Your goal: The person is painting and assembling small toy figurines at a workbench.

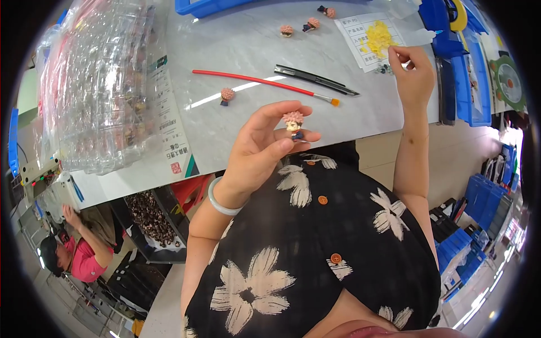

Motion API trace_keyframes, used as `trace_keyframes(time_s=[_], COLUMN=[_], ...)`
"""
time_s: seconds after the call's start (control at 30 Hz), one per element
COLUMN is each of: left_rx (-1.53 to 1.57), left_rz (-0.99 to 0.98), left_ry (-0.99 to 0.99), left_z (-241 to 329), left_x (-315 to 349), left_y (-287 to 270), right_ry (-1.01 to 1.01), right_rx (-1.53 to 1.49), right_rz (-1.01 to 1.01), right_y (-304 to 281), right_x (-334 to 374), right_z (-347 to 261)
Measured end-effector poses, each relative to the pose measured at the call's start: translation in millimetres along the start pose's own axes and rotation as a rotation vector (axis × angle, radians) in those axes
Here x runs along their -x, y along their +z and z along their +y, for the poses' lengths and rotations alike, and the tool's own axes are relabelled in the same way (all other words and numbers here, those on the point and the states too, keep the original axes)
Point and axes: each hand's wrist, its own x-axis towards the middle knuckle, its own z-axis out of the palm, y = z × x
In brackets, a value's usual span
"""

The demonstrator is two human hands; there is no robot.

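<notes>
My left hand holds a small figurine with pink hair and a dark body, gripped between thumb and fingers at its base above the table's near edge. My right hand is at the right, its thumb and forefinger pinched together beside a pile of small yellow pieces on a printed paper sheet. What the pinch holds, if anything, is too small to make out. Another pink-haired figurine lies left of a red-handled brush. Beyond the brush is a black craft knife.
Clear plastic blister trays are stacked at the left. Several more figurines, one a figurine, lie at the far side. Blue bins and a tape roll stand at the right. A co-worker in pink is at the lower left.
</notes>
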Motion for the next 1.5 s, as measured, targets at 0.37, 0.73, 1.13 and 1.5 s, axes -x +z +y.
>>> trace_keyframes(time_s=[0.37, 0.73, 1.13, 1.5], left_rx=[-0.027, -0.102, -0.297, -0.283], left_rz=[0.062, 0.043, 0.057, 0.067], left_ry=[0.048, 0.09, 0.18, 0.207], left_z=[-3, 5, 1, -1], left_x=[4, 7, 12, 12], left_y=[-3, -8, -10, -10], right_ry=[-0.078, -0.008, -0.096, -0.032], right_rx=[0.433, 0.196, 0.069, 0.132], right_rz=[-0.215, -0.314, -0.428, -0.463], right_y=[21, 14, 46, 50], right_x=[-17, 8, 52, 59], right_z=[48, -1, -52, -49])
